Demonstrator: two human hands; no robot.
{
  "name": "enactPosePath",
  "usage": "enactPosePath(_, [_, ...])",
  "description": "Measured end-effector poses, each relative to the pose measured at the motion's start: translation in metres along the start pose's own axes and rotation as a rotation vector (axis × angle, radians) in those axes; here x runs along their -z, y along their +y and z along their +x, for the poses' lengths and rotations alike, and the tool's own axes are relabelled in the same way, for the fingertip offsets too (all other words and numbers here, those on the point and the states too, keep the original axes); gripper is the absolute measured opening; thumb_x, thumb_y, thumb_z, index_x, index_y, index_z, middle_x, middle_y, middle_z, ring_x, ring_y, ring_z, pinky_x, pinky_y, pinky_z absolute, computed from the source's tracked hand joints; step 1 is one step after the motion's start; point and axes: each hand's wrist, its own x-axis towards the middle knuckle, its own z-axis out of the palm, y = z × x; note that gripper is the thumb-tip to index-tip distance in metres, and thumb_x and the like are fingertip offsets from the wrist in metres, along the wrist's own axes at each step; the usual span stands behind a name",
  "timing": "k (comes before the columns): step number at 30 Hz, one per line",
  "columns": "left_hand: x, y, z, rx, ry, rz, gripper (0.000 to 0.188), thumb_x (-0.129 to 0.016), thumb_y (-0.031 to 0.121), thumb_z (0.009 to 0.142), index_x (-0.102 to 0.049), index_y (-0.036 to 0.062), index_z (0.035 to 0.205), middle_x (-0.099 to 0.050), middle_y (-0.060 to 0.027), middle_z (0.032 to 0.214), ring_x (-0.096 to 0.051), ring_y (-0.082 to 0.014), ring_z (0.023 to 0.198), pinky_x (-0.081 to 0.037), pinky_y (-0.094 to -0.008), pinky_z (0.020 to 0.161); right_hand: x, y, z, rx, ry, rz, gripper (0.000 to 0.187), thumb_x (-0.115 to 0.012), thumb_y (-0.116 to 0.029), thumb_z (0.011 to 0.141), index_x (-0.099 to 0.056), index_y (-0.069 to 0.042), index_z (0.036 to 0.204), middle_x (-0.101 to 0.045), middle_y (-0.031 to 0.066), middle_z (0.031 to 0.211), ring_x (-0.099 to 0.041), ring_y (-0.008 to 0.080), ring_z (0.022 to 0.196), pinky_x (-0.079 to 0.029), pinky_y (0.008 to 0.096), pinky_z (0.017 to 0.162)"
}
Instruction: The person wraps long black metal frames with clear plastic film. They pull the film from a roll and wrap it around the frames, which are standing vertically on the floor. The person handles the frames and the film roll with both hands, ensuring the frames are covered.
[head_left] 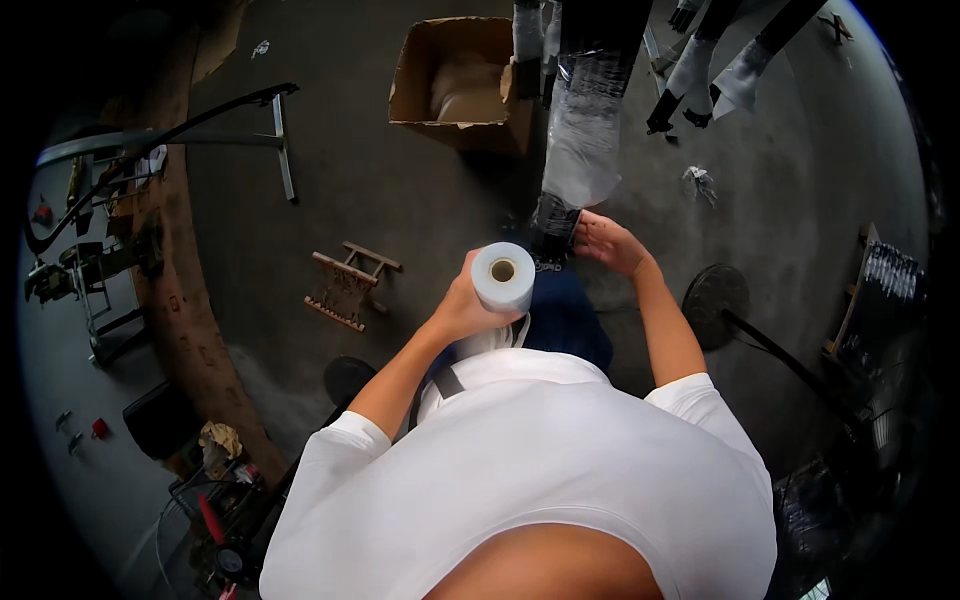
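Note:
My left hand (466,306) is wrapped round a roll of clear stretch film (490,292), its cardboard core facing up. Just right of the roll, a long black bundle (585,130) reaches toward me from the far edge. Translucent film covers its near part, and its black tip (553,238) is close to my body. My right hand (608,243) is at the right side of that tip, with fingers stretched out and nothing seen in them. Its fingertips are at the bundle's edge; whether they press on it I cannot tell.
An open cardboard box (460,85) stands beyond the bundle on the left. A small wooden stool (350,284) is at left. More film-wrapped black pieces (735,85) hang at far right. A round black base (716,305) with a pole is right of me. Crumpled film (700,183) lies on the floor.

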Motion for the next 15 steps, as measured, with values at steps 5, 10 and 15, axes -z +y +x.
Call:
enactPosePath(5, [-0.029,0.021,-0.021,-0.074,0.014,0.209,0.076,-0.079,0.014,0.052,-0.04,0.0081,0.117,-0.046,-0.0104,0.108,-0.05,-0.0289,0.101,-0.042,-0.0352,0.085,-0.043,0.04,-0.052,0.393,0.486,-0.39,0.029,-0.055,-0.011,0.078,-0.054,-0.003,0.105,-0.058,0.0051,0.098,-0.053,0.0128,0.094,-0.04,0.0263,0.084])
enactPosePath(10, [-0.064,0.03,-0.026,-0.115,0.021,0.161,0.069,-0.075,0.015,0.058,-0.041,0.0046,0.117,-0.043,-0.0114,0.107,-0.048,-0.0262,0.102,-0.039,-0.0351,0.087,-0.128,0.086,-0.07,0.564,0.382,-0.539,0.085,-0.079,-0.038,0.061,-0.034,-0.007,0.126,-0.037,0.0086,0.126,-0.035,0.0202,0.119,-0.031,0.0351,0.097])
enactPosePath(15, [-0.045,0.035,-0.011,0.023,-0.409,-0.328,0.078,-0.063,0.012,0.06,-0.032,0.0087,0.132,-0.04,-0.0087,0.127,-0.035,-0.0215,0.123,-0.021,-0.0365,0.106,-0.129,0.078,-0.092,0.742,0.579,-0.623,0.067,-0.079,-0.023,0.059,-0.042,-0.006,0.112,-0.05,0.0037,0.105,-0.048,0.0153,0.097,-0.039,0.0301,0.086])
